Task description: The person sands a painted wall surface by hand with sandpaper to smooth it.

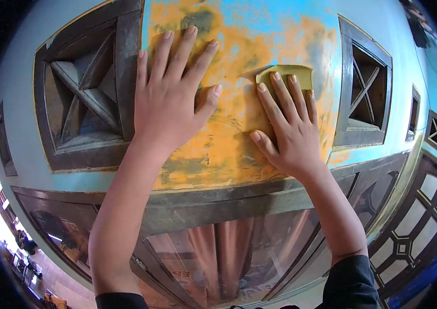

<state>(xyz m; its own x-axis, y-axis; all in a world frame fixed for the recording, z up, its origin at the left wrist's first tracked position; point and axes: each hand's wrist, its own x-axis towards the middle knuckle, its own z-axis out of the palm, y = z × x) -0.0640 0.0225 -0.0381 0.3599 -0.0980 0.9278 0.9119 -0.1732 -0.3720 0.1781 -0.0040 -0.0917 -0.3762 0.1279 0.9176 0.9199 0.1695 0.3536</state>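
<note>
My left hand [166, 105] lies flat on the wall with its fingers spread, holding nothing. Under the fingers of my right hand [295, 136], a yellow-green sheet of sandpaper [301, 73] is pressed against the wall. The sheet's top edge and corners curl away from the surface, and its lower part is hidden by the hand. Both hands rest on a patchy wall section [229, 154] where orange, grey and bright blue layers show.
Dark wooden vent frames with crossed bars flank the patch: a left vent [82, 98] and a right vent [368, 92]. Below runs a wooden beam [218, 206] over glass panes with a curtain [223, 257] behind. A panelled door [414, 226] stands at right.
</note>
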